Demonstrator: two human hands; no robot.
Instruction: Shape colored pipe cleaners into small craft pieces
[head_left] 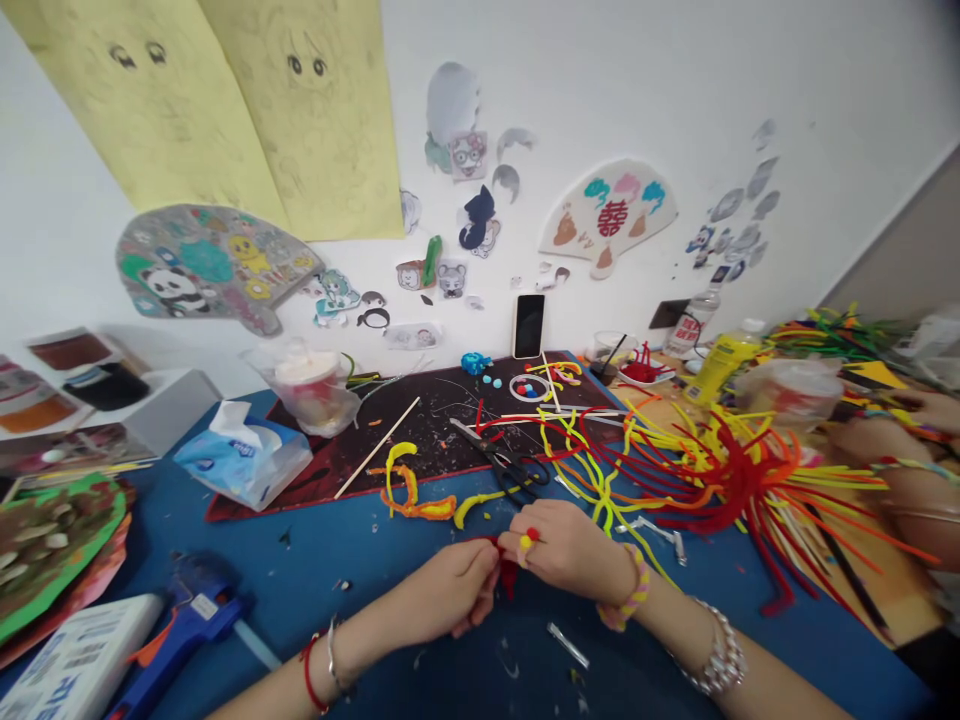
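Note:
My left hand (461,588) and my right hand (559,550) meet over the blue table. Both are closed, fingertips pinching a small piece of red pipe cleaner (509,578) that hangs down between them; most of it is hidden by the fingers. Just beyond my right hand lie black-handled scissors (504,462) with their blades pointing away to the left. A bent yellow pipe cleaner (480,500) and an orange-and-yellow twisted shape (405,490) rest in front of my hands. To the right, a bunch of red, orange and yellow pipe cleaners (739,470) spreads across the table.
At the left are a blue glue gun (195,620), a white box (82,655) and a tissue pack (244,455). A phone (529,326) leans on the wall. Bottles (724,360) and a cup (607,350) stand at the back right. Another person's hand (934,412) is at the far right.

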